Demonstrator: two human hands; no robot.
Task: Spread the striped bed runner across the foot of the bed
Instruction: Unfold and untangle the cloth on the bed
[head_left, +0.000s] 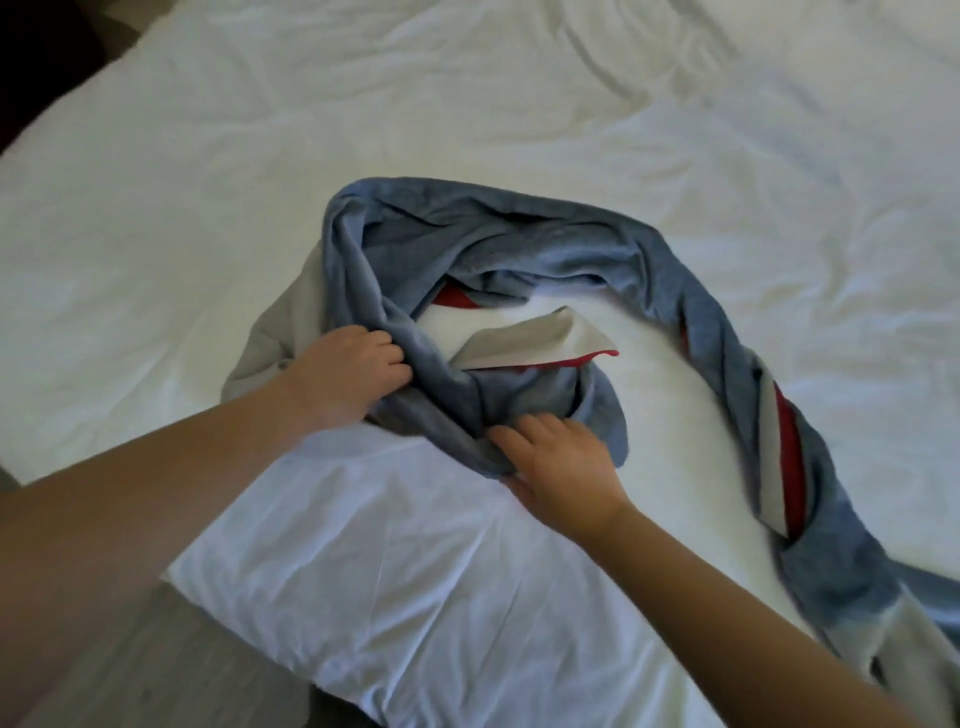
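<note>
Grey floor: wood-look boards, nearer than the left hand and off to its left, beside the corner of the bed.
Left hand: fingers curled into the blue cloth at the left bend of the bed runner, clamped on it. A grey flap of the same cloth lies under and behind the wrist.
Bed runner: blue with grey and red stripes, bunched and twisted like a rope rather than lying flat. It loops away from the left hand, arcs round beyond both hands, then runs down past the outer side of the right hand toward the bed's near edge. A grey-and-red corner pokes up between the two hands, just beyond them.
Right hand: fingers on top of a blue fold and thumb below it, pinching that fold where the loop's end tucks in close to the left hand.
Bed: white creased sheet under both hands, stretching well beyond them.
</note>
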